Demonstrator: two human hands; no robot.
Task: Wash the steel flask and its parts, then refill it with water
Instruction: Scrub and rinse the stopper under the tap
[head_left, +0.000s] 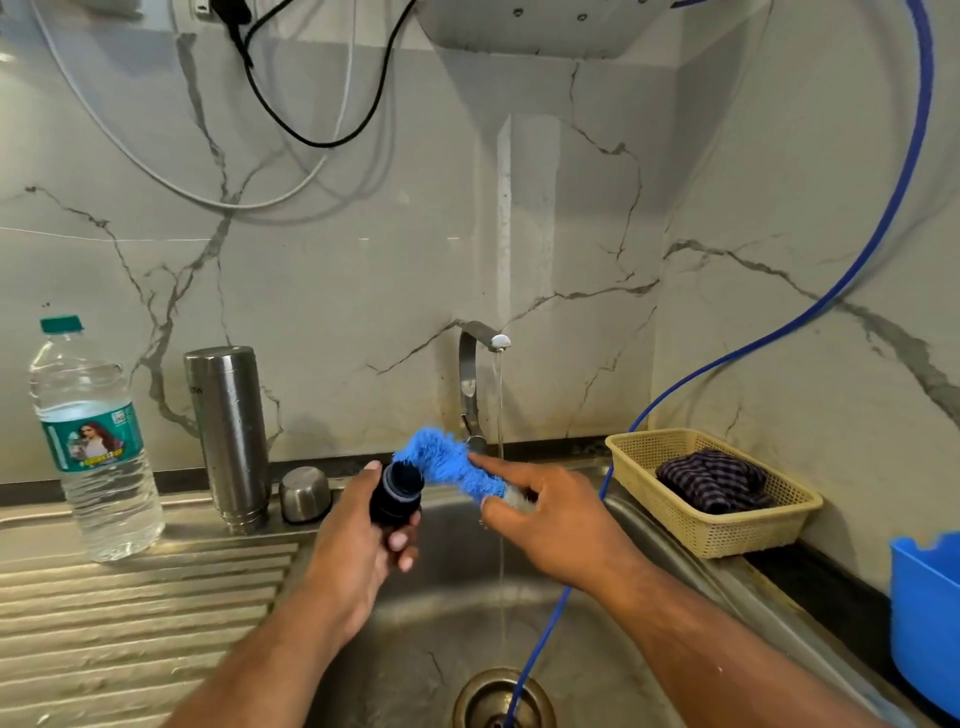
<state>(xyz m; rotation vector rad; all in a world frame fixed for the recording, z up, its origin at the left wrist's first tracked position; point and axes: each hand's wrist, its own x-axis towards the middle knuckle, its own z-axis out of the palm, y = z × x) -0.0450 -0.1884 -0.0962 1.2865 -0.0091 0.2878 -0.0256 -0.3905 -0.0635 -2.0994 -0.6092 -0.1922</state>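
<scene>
— Two grips, both busy?

— Both. Left grip (363, 525) curled round the black stopper (397, 493), thumb on top, fingers beneath, held above the sink (441, 613). Right grip (545, 514) closed on the blue brush (447, 460) low on its bristled head, forefinger laid straight along the fibres, bristles pressed against the stopper's end.

— Feel of the stopper?

— Likely light, hard plastic, wet and probably slick. Safest pinched round the ridged waist, by the look of it, and kept over the basin in case of a slip.

— And the brush?

— Soft and floppy, bent over at the point of contact. Better gripped close to the head, as now, than far back. Handle hidden behind the palm.

— Further out?

— Thin stream (500, 415) falling from the tap (470, 374) just behind the right grip, not onto the stopper. Steel flask (228, 436) standing on the desk (156, 597) to the left, droplets on its side, steel cup (305, 493) upside down just beside it. Probably heavier than the stopper, smooth, slippery when wet; best taken round the middle with a full wrap of the fingers. Mouth up or down: cannot tell.

— Beyond that?

— Plastic water bottle (93, 441) at the far left of the desk, water inside. Cream basket (711, 540) on the right with a checked cloth (711, 480) in it. Blue hose (883, 234) trailing down into the drain (501, 696).

— Progress?

— Seemingly mid-wash: stopper under the brush, refill not yet begun.
</scene>
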